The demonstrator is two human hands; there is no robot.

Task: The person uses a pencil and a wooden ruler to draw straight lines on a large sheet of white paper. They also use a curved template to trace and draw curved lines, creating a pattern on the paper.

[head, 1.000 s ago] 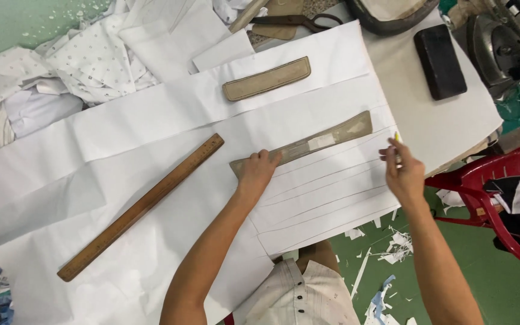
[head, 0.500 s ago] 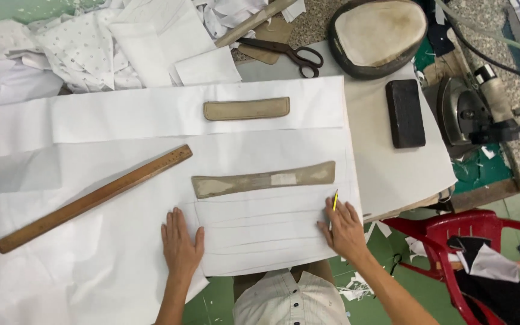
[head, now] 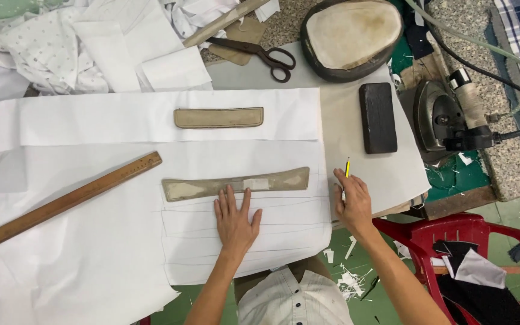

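My left hand (head: 236, 219) lies flat, fingers spread, on a white fabric piece (head: 242, 241) marked with pencil lines. Its fingertips touch the lower edge of a long tan cardboard pattern (head: 236, 184) lying across that fabric. My right hand (head: 351, 201) rests at the fabric's right edge and holds a yellow pencil (head: 346, 170) pointing up. A second, shorter tan pattern (head: 218, 117) lies on a white strip farther back. A long wooden ruler (head: 61, 204) lies diagonally to the left.
Black scissors (head: 269, 57), a black block (head: 378, 117), a padded oval cushion (head: 350, 33) and an iron (head: 446, 117) sit at the back right. White fabric scraps (head: 61, 42) pile at the back left. A red plastic chair (head: 470, 253) stands at the right.
My left hand has moved right and up to the long pattern's lower edge. My right hand with the pencil has shifted right, off the fabric. The view has steadied.
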